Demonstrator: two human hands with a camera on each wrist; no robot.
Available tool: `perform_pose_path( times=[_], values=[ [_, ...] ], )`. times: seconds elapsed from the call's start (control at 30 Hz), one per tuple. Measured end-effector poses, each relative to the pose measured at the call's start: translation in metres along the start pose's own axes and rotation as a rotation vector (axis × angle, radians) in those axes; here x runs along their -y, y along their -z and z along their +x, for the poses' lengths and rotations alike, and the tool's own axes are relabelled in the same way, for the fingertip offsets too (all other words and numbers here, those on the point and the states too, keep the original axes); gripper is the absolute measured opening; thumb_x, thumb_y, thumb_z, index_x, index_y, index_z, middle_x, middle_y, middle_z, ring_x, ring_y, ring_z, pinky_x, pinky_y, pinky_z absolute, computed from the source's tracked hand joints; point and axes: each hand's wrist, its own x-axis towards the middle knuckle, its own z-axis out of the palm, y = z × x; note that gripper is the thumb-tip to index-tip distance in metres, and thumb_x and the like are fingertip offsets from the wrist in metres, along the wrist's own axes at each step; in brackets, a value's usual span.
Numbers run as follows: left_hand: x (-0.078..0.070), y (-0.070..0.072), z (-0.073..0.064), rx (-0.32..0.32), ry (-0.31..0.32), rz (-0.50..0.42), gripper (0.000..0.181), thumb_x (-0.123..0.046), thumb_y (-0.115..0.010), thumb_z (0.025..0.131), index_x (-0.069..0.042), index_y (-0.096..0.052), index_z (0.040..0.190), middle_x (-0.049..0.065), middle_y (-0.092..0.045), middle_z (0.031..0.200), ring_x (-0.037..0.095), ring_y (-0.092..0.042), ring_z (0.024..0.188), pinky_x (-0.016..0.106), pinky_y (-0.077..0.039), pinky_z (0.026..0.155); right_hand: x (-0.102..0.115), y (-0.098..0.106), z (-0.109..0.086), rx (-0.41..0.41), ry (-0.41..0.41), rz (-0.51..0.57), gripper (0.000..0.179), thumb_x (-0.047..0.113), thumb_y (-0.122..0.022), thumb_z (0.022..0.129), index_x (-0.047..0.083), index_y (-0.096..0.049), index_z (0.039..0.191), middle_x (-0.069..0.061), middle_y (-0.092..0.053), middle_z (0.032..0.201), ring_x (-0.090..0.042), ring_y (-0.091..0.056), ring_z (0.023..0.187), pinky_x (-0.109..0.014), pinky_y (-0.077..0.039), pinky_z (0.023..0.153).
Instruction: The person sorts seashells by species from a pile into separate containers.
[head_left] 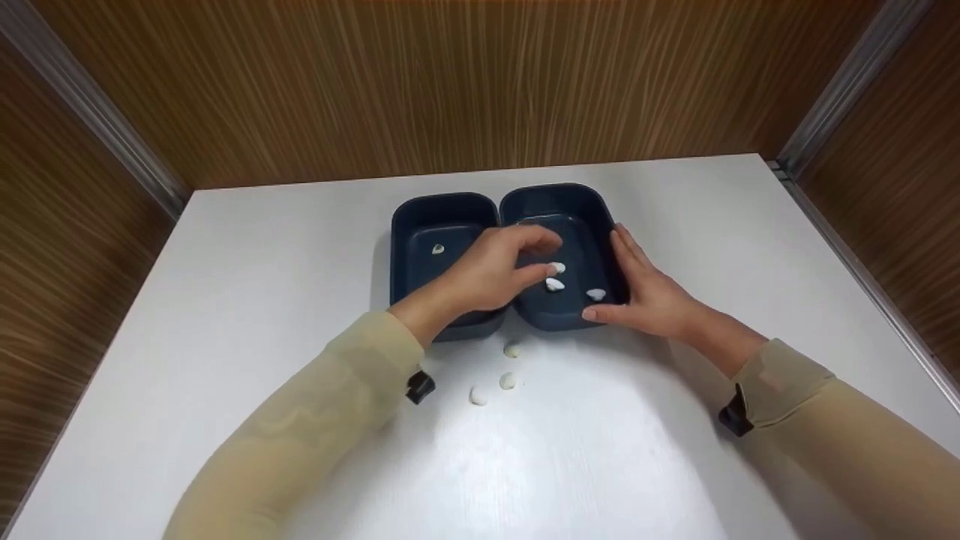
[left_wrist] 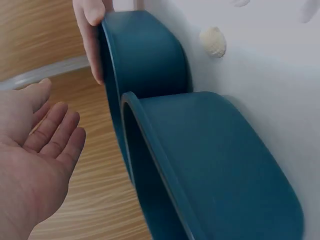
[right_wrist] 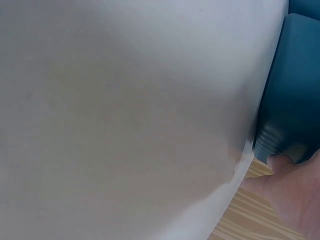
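My left hand point(head_left: 491, 266) hovers over the right dark blue container point(head_left: 555, 321), its fingers loosely bent and apart from the thumb. Nothing shows in its palm in the left wrist view. By the thumb tip is a white seashell point(head_left: 558, 267), with a second shell point(head_left: 554, 285) just below it and a third shell point(head_left: 596, 294) in the front right corner. My right hand point(head_left: 652, 300) holds that container at its right side, thumb at the front rim and fingers along the outer wall. The left container point(head_left: 397, 255) has one shell with a dark patch point(head_left: 438, 249) inside.
On the white table point(head_left: 300, 255), three pale shells lie in front of the containers: a near shell point(head_left: 478, 396), a middle shell point(head_left: 508, 381) and a far shell point(head_left: 511, 350). Wood-grain panels point(head_left: 480, 90) stand behind and on both sides.
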Motion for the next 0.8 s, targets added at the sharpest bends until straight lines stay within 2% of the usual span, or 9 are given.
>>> perform_pose_path(
  times=[0.2, 0.43, 0.57, 0.8],
  values=[
    [-0.005, 0.006, -0.032, 0.021, -0.090, -0.043, 0.037, -0.017, -0.072, 0.104, -0.005, -0.066, 0.138, 0.011, -0.070, 0.134, 0.024, -0.066, 0.122, 0.033, -0.051, 0.107, 0.000, 0.000, 0.001, -0.001, -0.010, -0.016, 0.131, 0.062, -0.082, 0.087, 0.015, 0.008, 0.170, -0.002, 0.014, 0.177, -0.038, -0.006, 0.162, -0.064, -0.020, 0.125],
    [-0.006, 0.010, -0.069, 0.024, -0.138, -0.040, 0.034, -0.014, -0.074, 0.102, -0.005, -0.068, 0.135, 0.009, -0.072, 0.129, 0.018, -0.067, 0.116, 0.032, -0.052, 0.104, 0.000, 0.001, 0.001, -0.005, -0.007, -0.016, 0.131, 0.062, -0.082, 0.087, 0.015, 0.007, 0.171, -0.003, 0.013, 0.178, -0.037, -0.005, 0.162, -0.064, -0.020, 0.125],
    [-0.002, 0.008, -0.089, 0.034, -0.129, -0.041, 0.034, -0.013, -0.074, 0.102, -0.005, -0.068, 0.135, 0.009, -0.071, 0.129, 0.022, -0.068, 0.117, 0.037, -0.054, 0.103, 0.000, 0.001, 0.001, -0.007, 0.009, -0.012, 0.130, 0.059, -0.082, 0.087, 0.012, 0.006, 0.170, -0.006, 0.012, 0.178, -0.038, -0.005, 0.162, -0.064, -0.020, 0.125],
    [0.006, 0.000, -0.117, 0.067, -0.070, -0.037, 0.035, -0.015, -0.075, 0.102, -0.007, -0.069, 0.135, 0.005, -0.071, 0.128, 0.021, -0.067, 0.116, 0.039, -0.055, 0.102, 0.000, 0.002, 0.002, -0.006, 0.011, 0.001, 0.131, 0.058, -0.083, 0.087, 0.013, 0.007, 0.170, -0.007, 0.012, 0.178, -0.038, -0.005, 0.162, -0.065, -0.020, 0.125]
  ],
)
